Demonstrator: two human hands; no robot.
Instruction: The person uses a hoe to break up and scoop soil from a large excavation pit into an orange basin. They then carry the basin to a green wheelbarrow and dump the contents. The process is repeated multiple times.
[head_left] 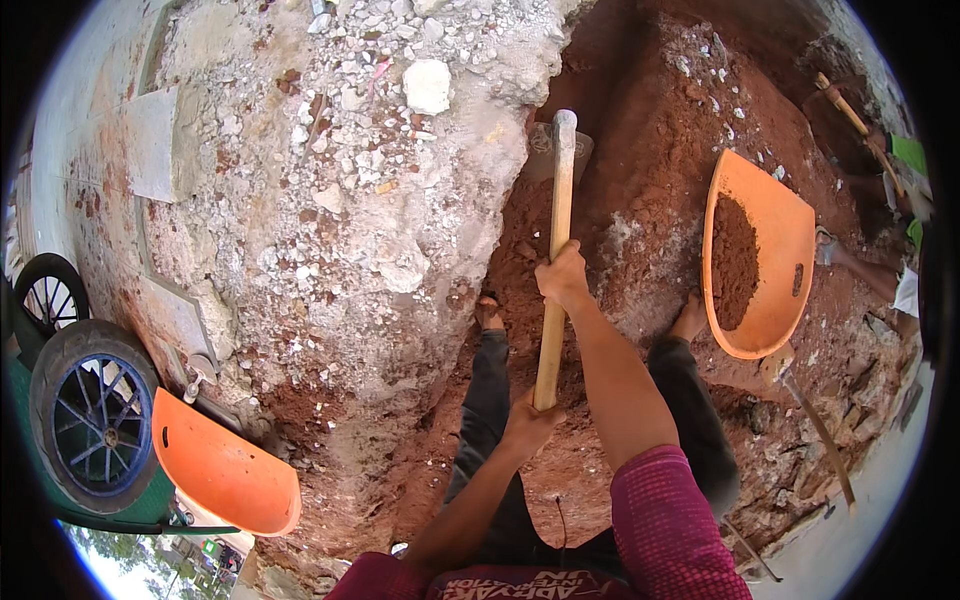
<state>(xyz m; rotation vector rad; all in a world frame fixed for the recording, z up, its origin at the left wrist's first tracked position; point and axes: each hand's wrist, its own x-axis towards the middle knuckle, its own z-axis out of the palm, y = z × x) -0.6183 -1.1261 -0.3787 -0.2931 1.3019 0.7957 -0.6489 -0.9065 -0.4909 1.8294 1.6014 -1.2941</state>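
A person stands in a red-dirt pit, both hands closed around a wooden hoe handle: the right hand grips mid-shaft, the left hand grips its near end, and the blade rests in soil at the foot of a rubble mound. Bare feet stand just beside the handle's line, so a glancing stroke could strike a foot. Loosened rubble could slide down, and a wide swing might knock the orange pan of dirt to the right.
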